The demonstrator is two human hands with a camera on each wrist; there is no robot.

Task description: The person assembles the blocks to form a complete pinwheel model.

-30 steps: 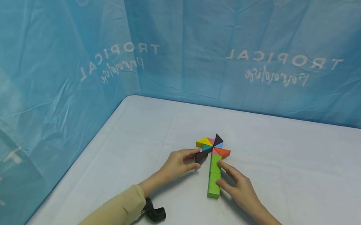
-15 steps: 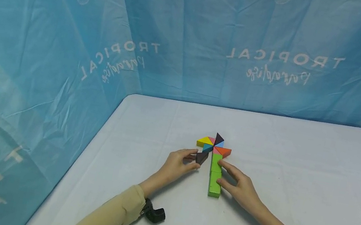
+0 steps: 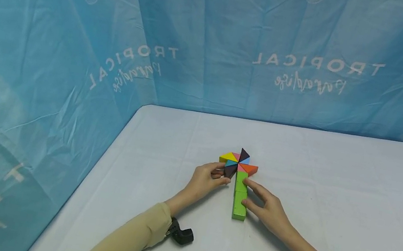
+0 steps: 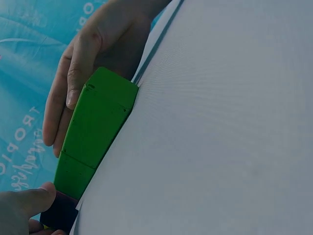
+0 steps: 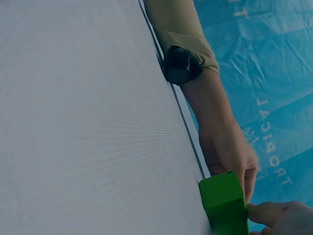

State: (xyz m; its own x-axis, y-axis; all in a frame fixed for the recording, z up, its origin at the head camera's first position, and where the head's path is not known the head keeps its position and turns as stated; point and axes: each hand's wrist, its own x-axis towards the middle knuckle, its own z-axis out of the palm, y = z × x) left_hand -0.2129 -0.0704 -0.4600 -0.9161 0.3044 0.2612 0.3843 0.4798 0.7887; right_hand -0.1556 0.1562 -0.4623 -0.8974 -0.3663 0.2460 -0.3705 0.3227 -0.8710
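Observation:
My left hand pinches a dark triangular block at the lower left of a pinwheel of coloured triangular blocks. The held block lies against the teal block and near the green column. Yellow, pink, blue, orange and another dark triangle make up the rest of the pinwheel. Below it, two green blocks stand end to end in a straight column. My right hand touches the column's right side with thumb and index finger, spread apart. In the left wrist view the thumb partly covers the dark block.
A white cloth covers the table. Blue printed curtains hang behind it and along the left side. Each wrist carries a black camera over a beige sleeve.
My left hand has moved a little right and up, bringing the dark triangular block closer in against the pinwheel and the green column. My right hand stays in place on the green blocks.

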